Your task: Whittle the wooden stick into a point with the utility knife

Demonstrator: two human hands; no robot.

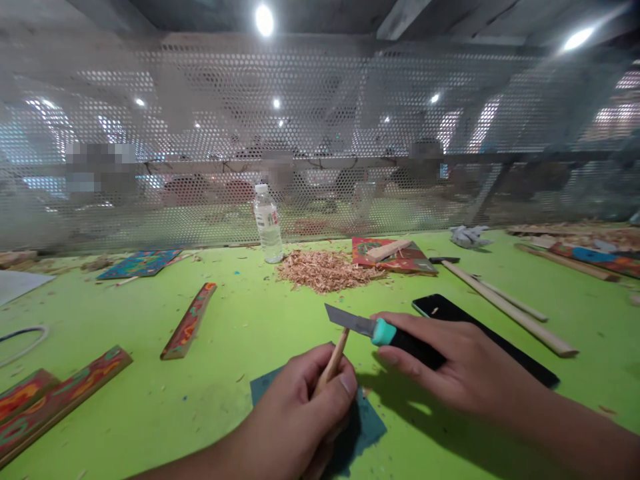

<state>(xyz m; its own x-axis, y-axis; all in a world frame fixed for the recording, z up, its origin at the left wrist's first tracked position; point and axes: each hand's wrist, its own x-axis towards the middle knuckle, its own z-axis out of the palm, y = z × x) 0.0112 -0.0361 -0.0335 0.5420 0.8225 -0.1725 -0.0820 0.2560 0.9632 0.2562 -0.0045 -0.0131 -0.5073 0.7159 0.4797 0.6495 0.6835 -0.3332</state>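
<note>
We note a label [266, 217] with dark and red print, too small to read, on a clear bottle [269, 230] that stands on the table [225, 393] beside a heap of shavings [325, 271]; it is capped and contains clear liquid [272, 248]. Of the hands, we find the left hand [300, 410] closed around a wooden stick [331, 365], tip protruding, above a dark sheet [370, 423], and the right hand [465, 353] wrapped around a knife [383, 332], blade near that tip. We cannot tell whether they touch.
</note>
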